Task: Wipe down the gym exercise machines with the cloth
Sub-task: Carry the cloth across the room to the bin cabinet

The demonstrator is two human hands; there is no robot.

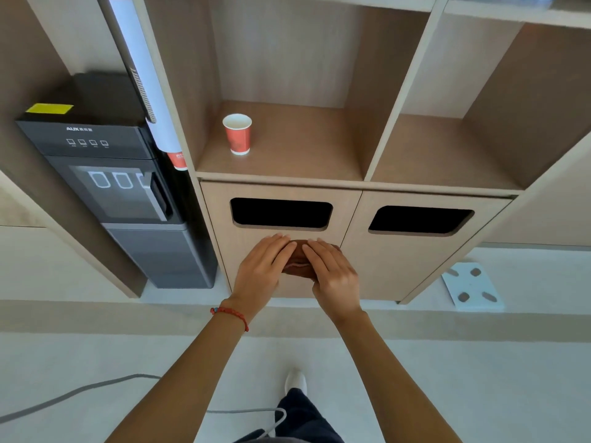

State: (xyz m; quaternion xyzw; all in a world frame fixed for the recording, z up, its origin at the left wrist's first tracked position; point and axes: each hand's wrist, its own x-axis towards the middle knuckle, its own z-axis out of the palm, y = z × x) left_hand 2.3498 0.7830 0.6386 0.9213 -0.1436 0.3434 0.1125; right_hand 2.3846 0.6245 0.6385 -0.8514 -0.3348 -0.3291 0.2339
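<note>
Both hands below the cabinet slot (281,213): left hand (260,270) and right hand (334,276), fingers nearly straight, hold a folded brown cloth (299,262) between them.

1. Two hands: the left hand (260,270) and the right hand (334,274), both laid with straight fingers over the cloth.
2. One brown cloth (299,262), mostly hidden between the hands.
3. One red bracelet (230,314), on the left wrist.
4. Two red paper cups: one cup on the shelf (237,133), one cup at the dispenser mouth (177,160).
5. One cup dispenser tube (140,68).
6. One water dispenser (115,177), with four small icons on its panel.
7. Two dark slots in the cabinet doors: the left slot (280,213) and the right slot (420,219).
8. One white scale (471,287) on the floor.
9. One white shoe (295,382).
10. One grey cable (80,391).
</note>
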